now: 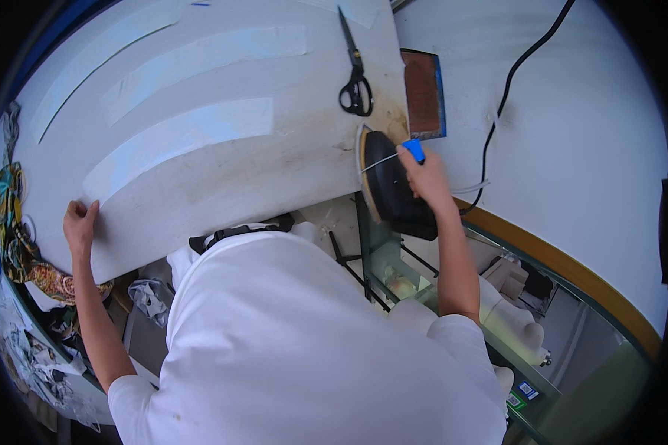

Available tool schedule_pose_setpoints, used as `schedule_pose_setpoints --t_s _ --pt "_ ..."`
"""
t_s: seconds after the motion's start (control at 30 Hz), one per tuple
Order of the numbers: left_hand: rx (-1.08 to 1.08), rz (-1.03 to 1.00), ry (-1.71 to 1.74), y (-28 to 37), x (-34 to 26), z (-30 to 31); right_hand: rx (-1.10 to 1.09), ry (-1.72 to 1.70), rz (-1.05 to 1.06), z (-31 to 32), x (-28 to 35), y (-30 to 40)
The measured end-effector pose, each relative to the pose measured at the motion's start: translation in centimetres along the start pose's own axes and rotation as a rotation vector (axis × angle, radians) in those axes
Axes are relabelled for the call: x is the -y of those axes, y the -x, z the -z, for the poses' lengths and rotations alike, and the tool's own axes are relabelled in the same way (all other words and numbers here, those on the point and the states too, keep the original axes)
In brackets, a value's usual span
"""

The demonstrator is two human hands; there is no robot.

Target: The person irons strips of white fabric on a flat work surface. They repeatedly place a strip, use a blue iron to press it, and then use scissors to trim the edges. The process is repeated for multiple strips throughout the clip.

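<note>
My right hand grips the handle of a black clothes iron, whose tip points up at the right edge of the padded table cover. A blue part sits at my thumb. At the lower left, my left hand rests on the cover with thumb and fingers curled; whether they pinch anything cannot be told. Beside it starts a pale curved strip lying flat. Farther up lie a second curved strip and a third at the upper left. Black-handled scissors lie above the iron.
A reddish-brown pad with a blue edge lies right of the cover. A black cable crosses the white surface. Patterned fabric is bunched at the far left, above plastic bags. A glass-sided case stands at the lower right.
</note>
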State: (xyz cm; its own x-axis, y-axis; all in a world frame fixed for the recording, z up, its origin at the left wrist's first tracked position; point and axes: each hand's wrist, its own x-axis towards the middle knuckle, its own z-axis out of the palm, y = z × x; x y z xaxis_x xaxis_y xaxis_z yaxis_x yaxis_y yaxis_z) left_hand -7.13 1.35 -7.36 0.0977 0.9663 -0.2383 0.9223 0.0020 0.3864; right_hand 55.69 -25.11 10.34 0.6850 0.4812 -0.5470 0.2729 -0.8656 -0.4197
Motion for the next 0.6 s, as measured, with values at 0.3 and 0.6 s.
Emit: schedule_pose_setpoints --t_s 0.3,0.6 --pt "0.066 0.134 0.146 -1.1 2.4 -0.3 -0.175 -0.09 0.082 9.1 -2.2 -18.6" --pt "0.09 0.208 0.157 -0.1 -2.1 1.1 -0.63 0.616 0.638 8.3 -1.9 -20.6"
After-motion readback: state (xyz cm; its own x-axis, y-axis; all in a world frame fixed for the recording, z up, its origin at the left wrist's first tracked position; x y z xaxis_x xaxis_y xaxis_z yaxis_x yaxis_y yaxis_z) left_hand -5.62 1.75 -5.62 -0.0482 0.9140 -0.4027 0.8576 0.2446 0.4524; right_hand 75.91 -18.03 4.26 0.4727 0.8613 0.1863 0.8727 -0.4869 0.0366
